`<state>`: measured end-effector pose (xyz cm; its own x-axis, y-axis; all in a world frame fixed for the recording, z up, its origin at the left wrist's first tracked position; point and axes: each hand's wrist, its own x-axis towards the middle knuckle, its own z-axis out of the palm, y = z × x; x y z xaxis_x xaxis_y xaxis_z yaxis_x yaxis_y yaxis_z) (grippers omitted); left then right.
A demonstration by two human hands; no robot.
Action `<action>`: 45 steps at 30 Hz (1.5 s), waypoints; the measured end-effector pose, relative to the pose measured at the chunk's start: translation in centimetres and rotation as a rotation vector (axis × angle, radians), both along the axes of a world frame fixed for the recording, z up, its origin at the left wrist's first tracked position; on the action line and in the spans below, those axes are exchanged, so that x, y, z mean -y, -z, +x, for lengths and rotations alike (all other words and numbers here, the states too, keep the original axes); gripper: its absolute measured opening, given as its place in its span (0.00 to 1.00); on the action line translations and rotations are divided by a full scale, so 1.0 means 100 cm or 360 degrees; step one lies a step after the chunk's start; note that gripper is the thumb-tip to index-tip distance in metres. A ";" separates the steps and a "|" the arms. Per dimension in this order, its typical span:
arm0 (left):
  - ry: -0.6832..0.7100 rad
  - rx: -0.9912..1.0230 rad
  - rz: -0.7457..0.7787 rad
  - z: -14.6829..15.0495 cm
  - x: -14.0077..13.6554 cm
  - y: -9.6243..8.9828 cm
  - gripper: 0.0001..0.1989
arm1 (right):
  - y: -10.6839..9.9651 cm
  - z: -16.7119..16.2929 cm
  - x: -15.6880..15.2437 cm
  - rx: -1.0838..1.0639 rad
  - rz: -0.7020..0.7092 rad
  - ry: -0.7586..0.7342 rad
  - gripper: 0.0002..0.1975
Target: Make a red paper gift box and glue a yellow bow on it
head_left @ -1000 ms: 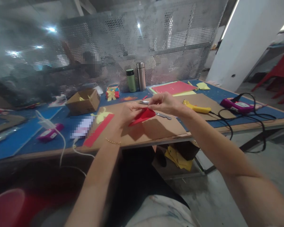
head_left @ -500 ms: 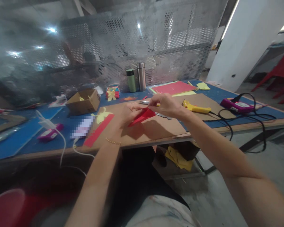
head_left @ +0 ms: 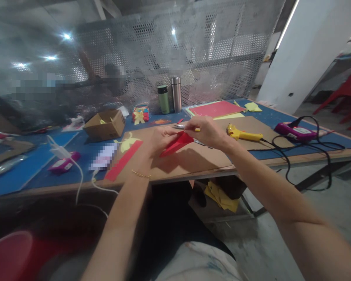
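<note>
1. Folded piece (head_left: 176, 145): bright red.
2. Strip (head_left: 124, 160): red.
3. Glue gun (head_left: 245, 135): yellow; its cord (head_left: 269, 142): black.
4. Short bottle (head_left: 164, 102): green, black-topped.
5. Tall bottle (head_left: 176, 95): plain silver.
6. Cardboard (head_left: 212, 160): brown.
7. Tabletop (head_left: 263, 155): blue.
8. Right-hand box (head_left: 296, 132): purple, white-labelled.
9. Bracelet (head_left: 140, 174): gold.
10. Shirt (head_left: 197, 261): whitish, blue-grey markings.
11. Screen (head_left: 222, 43): grey, dotted with holes.

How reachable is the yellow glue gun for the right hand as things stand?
Probably yes: the yellow glue gun lies on cardboard beside the right hand, with nothing apparent between them. That hand is pinching the red piece, though, so it would likely have to let go first.
</note>
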<state>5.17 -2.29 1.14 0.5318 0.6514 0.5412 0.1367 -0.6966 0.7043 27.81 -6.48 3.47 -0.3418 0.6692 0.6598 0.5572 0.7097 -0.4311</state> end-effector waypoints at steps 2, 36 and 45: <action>0.0008 0.0017 -0.0036 0.000 -0.001 0.000 0.15 | 0.000 -0.001 -0.001 0.0066 0.0064 0.0015 0.06; 0.0098 0.0111 -0.0041 0.005 0.006 -0.005 0.19 | -0.005 0.007 -0.006 0.0136 0.0068 -0.0124 0.05; 0.0120 0.0039 -0.0050 0.005 0.007 -0.007 0.17 | -0.008 0.005 -0.005 0.0223 0.0041 -0.0187 0.06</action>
<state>5.65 -3.01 1.87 0.5667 0.6270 0.5345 0.0674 -0.6819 0.7283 28.31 -6.01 4.25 -0.5064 0.6027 0.6167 0.5232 0.7833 -0.3359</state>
